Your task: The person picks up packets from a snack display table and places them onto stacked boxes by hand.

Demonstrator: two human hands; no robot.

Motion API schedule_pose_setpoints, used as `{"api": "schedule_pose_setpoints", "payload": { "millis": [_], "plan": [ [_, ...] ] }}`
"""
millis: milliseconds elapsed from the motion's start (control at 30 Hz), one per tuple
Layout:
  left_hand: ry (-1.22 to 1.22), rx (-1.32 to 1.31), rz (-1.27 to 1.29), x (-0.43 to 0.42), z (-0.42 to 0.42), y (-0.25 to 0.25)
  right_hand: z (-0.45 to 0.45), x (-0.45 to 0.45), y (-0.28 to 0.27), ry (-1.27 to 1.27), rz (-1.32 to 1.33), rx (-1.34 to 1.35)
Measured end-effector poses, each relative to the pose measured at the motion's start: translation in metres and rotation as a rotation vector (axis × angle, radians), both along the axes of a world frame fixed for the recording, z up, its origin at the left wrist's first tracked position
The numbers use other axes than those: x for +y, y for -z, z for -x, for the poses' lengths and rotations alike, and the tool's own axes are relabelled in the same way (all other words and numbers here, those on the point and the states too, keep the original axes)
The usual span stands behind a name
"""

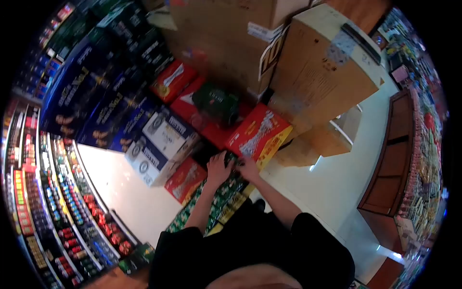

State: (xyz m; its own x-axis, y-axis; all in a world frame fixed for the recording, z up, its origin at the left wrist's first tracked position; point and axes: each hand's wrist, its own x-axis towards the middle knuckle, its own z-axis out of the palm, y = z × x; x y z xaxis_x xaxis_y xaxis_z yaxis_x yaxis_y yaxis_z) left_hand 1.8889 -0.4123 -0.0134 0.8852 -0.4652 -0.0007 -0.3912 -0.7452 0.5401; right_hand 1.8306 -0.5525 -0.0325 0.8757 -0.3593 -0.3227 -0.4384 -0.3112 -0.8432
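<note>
Both hands are close together over a dark green item (231,157), small and partly covered by the fingers. My left hand (219,168) is bent over its left side, and my right hand (248,168) is at its right side with fingers curled. Beneath them lies a green patterned carton (193,211) with a gold edge. Just beyond my right hand is a red and yellow carton (260,132). Another red carton (184,180) lies left of my left hand. A dark green pack (215,102) rests on red boxes farther off.
White and blue cartons (163,136) and dark blue cartons (98,103) stack up at left. Large brown cardboard boxes (317,72) stand ahead and right. Store shelves (72,216) line the left, and a wooden display stand (392,154) is at right.
</note>
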Motion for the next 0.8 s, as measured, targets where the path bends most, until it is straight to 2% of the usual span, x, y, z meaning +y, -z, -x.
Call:
{"api": "schedule_pose_setpoints", "payload": {
  "millis": [33, 133, 267, 367, 433, 600, 733, 800],
  "plan": [
    [0.019, 0.029, -0.007, 0.000, -0.008, 0.005, -0.003, 0.002, 0.017, -0.005, 0.077, -0.060],
    [0.064, 0.149, -0.013, -0.003, -0.028, 0.012, -0.007, 0.005, 0.011, -0.014, 0.038, -0.025],
    [0.148, 0.123, 0.008, -0.003, -0.033, 0.017, 0.001, 0.006, 0.007, -0.010, -0.002, -0.064],
    [0.187, 0.061, 0.021, -0.001, -0.030, 0.022, 0.015, -0.001, -0.019, -0.045, -0.010, -0.021],
    [0.194, 0.065, 0.048, -0.001, -0.029, 0.017, 0.029, -0.006, -0.010, 0.013, -0.045, -0.043],
    [0.179, -0.017, -0.069, -0.007, -0.016, 0.001, 0.091, -0.023, 0.013, 0.175, -0.056, -0.024],
    [0.193, -0.182, 0.052, -0.027, 0.019, -0.015, 0.164, -0.036, -0.012, 0.268, -0.040, 0.008],
    [0.292, -0.128, 0.136, -0.046, 0.044, -0.018, 0.206, -0.037, -0.007, 0.339, -0.027, -0.010]
  ]
}}
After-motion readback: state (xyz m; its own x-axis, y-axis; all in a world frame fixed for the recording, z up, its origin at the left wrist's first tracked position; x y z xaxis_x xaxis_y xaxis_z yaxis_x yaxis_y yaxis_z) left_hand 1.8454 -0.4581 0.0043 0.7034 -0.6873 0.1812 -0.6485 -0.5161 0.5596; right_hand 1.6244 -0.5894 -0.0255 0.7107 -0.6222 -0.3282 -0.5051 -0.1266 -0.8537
